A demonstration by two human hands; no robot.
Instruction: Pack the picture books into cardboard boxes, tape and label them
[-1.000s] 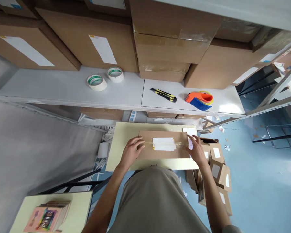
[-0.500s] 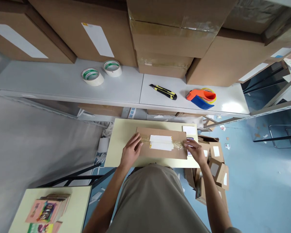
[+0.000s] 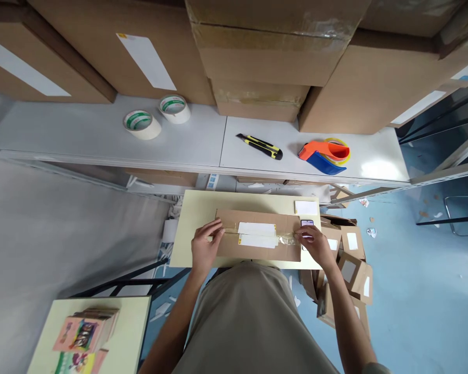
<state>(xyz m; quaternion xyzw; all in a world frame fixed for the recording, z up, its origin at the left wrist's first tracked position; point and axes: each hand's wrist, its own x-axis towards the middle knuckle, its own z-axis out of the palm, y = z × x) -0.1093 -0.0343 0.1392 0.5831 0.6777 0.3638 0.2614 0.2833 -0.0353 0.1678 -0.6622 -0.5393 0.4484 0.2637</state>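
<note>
A flat brown cardboard box (image 3: 257, 254) lies lengthwise on a pale yellow table (image 3: 195, 205). Along its middle runs clear packing tape (image 3: 286, 239), wrinkled toward the right end, crossing a white label (image 3: 256, 228). My left hand (image 3: 206, 246) is closed at the box's left end, thumb and fingers at the edge where the tape ends. At the right end my right hand (image 3: 315, 245) pinches by the tape's end, fingertips together. A phone (image 3: 307, 223) lies beside that hand, partly covered by it. Behind the phone is a stack of white labels (image 3: 306, 208).
The grey shelf (image 3: 195, 140) ahead bears two tape rolls (image 3: 142, 124), a utility knife (image 3: 260, 146), an orange and blue tape dispenser (image 3: 323, 155) and large cartons (image 3: 257, 62). Small boxes (image 3: 349, 270) are piled on the floor at right. Books (image 3: 83, 332) lie on a lower-left table.
The box has turned slightly and come a little nearer my body. My left hand has shifted a bit left at the box's end. My right hand stays at the tape's right end.
</note>
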